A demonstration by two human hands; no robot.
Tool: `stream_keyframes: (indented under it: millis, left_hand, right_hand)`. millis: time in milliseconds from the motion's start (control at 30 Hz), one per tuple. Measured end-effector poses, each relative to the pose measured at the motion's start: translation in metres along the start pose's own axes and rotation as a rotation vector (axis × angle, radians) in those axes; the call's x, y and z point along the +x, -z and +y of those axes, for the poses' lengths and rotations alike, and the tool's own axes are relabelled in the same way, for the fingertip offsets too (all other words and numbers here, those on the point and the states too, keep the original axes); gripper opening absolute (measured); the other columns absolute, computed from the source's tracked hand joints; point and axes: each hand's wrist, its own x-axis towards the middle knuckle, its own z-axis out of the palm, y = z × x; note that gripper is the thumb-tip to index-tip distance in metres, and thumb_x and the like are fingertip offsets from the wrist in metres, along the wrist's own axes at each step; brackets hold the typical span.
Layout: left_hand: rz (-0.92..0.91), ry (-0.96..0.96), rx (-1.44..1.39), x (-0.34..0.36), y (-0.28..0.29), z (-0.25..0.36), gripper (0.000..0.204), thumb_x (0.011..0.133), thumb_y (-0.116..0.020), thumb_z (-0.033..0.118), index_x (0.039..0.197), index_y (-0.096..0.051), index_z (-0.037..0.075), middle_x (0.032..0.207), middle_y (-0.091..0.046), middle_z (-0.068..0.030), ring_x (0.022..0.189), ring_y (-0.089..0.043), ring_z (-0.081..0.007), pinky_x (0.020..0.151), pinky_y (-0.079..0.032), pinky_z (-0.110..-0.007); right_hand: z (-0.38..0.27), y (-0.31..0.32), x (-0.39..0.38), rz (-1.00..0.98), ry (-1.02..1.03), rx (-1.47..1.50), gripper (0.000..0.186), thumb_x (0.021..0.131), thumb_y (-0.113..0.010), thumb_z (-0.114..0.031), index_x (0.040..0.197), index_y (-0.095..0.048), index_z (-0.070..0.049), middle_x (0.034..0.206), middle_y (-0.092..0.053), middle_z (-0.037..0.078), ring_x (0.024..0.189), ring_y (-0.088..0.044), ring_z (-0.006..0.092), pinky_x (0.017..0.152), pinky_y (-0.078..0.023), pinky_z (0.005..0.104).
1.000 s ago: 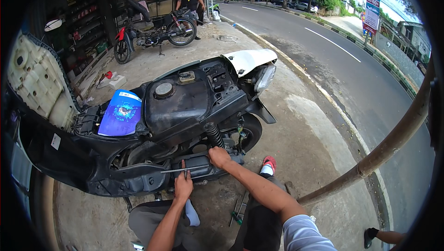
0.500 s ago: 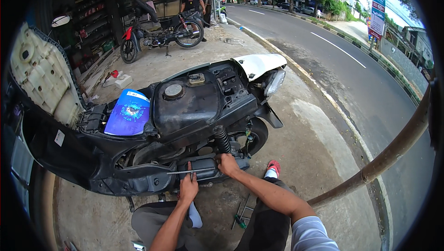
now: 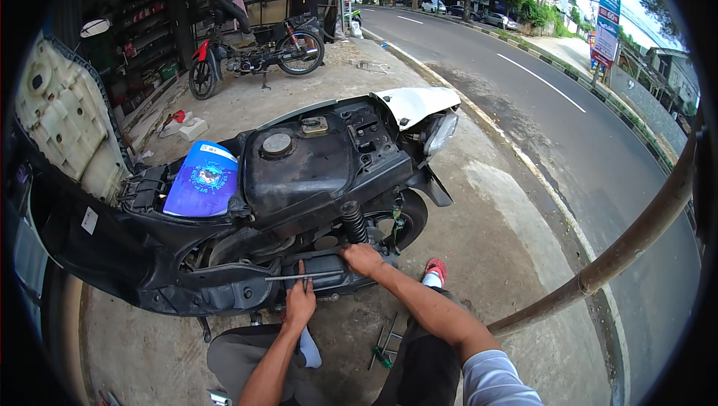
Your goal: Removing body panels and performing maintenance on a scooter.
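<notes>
A partly stripped black scooter [image 3: 224, 287] stands across in front of me, with its fuel tank [image 3: 299, 178] exposed. Low on its near side, my left hand [image 3: 301, 303] is closed round a slim metal rod [image 3: 280, 278], which lies crosswise along a black cover [image 3: 318, 264]. One finger of that hand points up past the rod. To its right, my right hand [image 3: 364, 259] is curled in a fist at the cover's far right end, just below the coil-spring shock absorber [image 3: 354, 223]. Its fingers hide whatever they grip.
A blue booklet [image 3: 203, 181] rests on the scooter. Metal T-shaped tools [image 3: 387, 342] and a green handle [image 3: 382, 357] lie between my legs. A slanting pole [image 3: 583, 286] stands at right, beside the road. Behind are another motorbike [image 3: 262, 54] and a person [image 3: 303, 0].
The view has shifted slightly. Both my hands stay at nearly the same spots on the scooter. The person in the background has raised both arms.
</notes>
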Motion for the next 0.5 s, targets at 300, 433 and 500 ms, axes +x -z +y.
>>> stream_keyframes:
  millis: [300,433,500]
  left_hand:
    - [0.052,-0.085,0.062,0.001,-0.002,-0.005,0.055,0.096,-0.045,0.017,0.147,-0.025,0.017,0.063,-0.06,-0.0208,0.05,-0.062,-0.0298,0.051,-0.047,-0.042]
    - [0.098,-0.14,0.098,0.002,-0.004,-0.013,0.055,0.096,-0.045,0.016,0.147,-0.025,0.016,0.063,-0.06,-0.0202,0.049,-0.061,-0.0291,0.05,-0.046,-0.041]
    - [0.131,-0.19,0.118,0.002,-0.005,-0.012,0.055,0.096,-0.045,0.015,0.147,-0.025,0.016,0.061,-0.06,-0.0194,0.048,-0.061,-0.0282,0.049,-0.046,-0.04]
  right_hand:
    - [-0.002,-0.001,0.007,-0.04,0.009,0.017,0.025,0.068,-0.06,-0.003,0.093,-0.061,0.0,0.095,-0.064,0.017,0.088,-0.063,0.0352,0.075,-0.052,0.0435]
    - [-0.004,-0.001,0.008,-0.031,0.005,0.033,0.023,0.068,-0.059,-0.003,0.091,-0.061,0.001,0.094,-0.063,0.019,0.086,-0.064,0.0365,0.075,-0.053,0.0442]
    - [-0.002,-0.003,0.009,-0.04,-0.017,0.033,0.023,0.068,-0.059,-0.002,0.091,-0.061,0.001,0.094,-0.063,0.019,0.085,-0.064,0.0367,0.075,-0.053,0.0443]
